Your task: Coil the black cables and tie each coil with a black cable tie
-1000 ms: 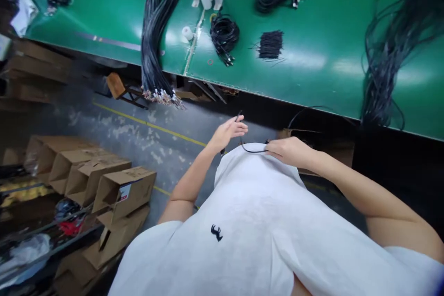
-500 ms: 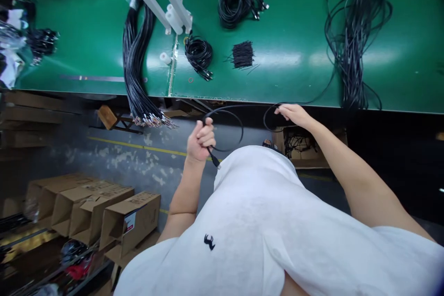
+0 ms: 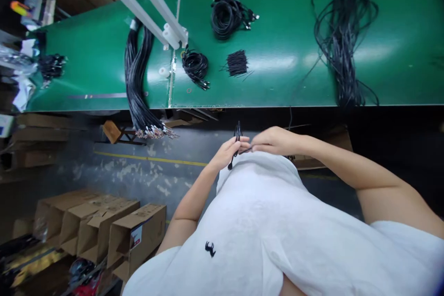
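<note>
A black cable (image 3: 237, 129), looped into a coil seen edge-on, is gripped in my left hand (image 3: 229, 151) in front of the white shirt. Its plug end (image 3: 230, 166) hangs below the fingers. Close beside it, my right hand (image 3: 272, 140) has its fingers closed on a stretch of the same cable near the left fingertips. That hand is slightly blurred. On the green table ahead lie a pile of short black ties (image 3: 237, 63), a small bundle of coiled cables (image 3: 195, 66) and a larger bundle of coiled cables (image 3: 225, 18).
Loose black cables (image 3: 343, 51) trail over the green table (image 3: 284, 88) at the right. A thick wire bundle (image 3: 136, 74) hangs over the front edge at left. White posts (image 3: 152, 4) rise from the table. Cardboard boxes (image 3: 138, 231) stand on the floor at lower left.
My hands have come together before the shirt; the right moved left and down, the left moved right. The wide cable loop is now a narrow coil in my left hand. The view has shifted slightly.
</note>
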A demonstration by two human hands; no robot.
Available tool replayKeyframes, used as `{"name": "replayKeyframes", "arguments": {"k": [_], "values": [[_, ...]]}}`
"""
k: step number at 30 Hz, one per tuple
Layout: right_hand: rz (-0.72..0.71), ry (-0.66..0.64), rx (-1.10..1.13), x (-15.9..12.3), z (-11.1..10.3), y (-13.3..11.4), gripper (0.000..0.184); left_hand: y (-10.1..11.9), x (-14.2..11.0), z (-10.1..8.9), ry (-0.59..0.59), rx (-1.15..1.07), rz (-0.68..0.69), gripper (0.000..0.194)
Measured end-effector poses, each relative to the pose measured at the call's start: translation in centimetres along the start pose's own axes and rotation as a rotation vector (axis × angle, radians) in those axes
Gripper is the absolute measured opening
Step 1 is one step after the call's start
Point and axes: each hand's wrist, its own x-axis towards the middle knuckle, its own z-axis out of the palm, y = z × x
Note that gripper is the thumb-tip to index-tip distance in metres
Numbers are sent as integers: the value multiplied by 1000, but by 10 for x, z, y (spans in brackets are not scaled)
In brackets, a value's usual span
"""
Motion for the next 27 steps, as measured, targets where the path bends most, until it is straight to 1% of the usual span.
{"name": "replayKeyframes", "arguments": {"k": [2,3,4,6,8,9,11,12,13,14,15,16,18,19,20,22,23,25,27], "values": [[62,70,67,13,-14,14,36,0,-3,10,-130,-44,-28,34],[97,106,102,16,-19,27,37,3,-6,12,-166,-94,-45,32],[135,146,133,14,-22,43,38,7,-9,13,-179,-153,-57,30],[218,251,152,1,-25,83,41,16,-15,10,-148,-269,-53,26],[326,365,83,-23,-21,127,42,24,-22,4,-73,-372,-15,27],[390,398,17,-38,-17,148,42,27,-26,1,-29,-422,13,29],[494,377,-132,-67,-5,179,42,33,-32,-5,50,-505,72,34],[516,345,-214,-79,4,187,42,35,-34,-8,82,-534,99,36],[524,303,-297,-88,13,189,41,37,-36,-12,114,-553,128,36],[513,249,-377,-93,23,184,40,39,-36,-15,145,-561,162,36],[481,176,-442,-95,34,173,39,42,-36,-19,179,-557,202,36],[430,90,-484,-94,45,156,37,44,-34,-23,214,-537,242,35],[299,-94,-504,-84,66,111,34,45,-27,-28,276,-426,291,32],[241,-147,-494,-75,74,87,34,44,-21,-28,297,-329,286,30],[199,-170,-485,-65,78,64,35,41,-15,-27,300,-213,256,28],[147,-161,-482,-42,75,30,35,31,0,-17,267,31,173,28],[130,-145,-485,-32,69,21,35,24,6,-10,228,143,141,28],[105,-109,-476,-18,47,15,32,12,14,5,77,330,69,28],[110,-57,-413,-16,23,23,31,5,16,15,-112,442,-18,30]]}}
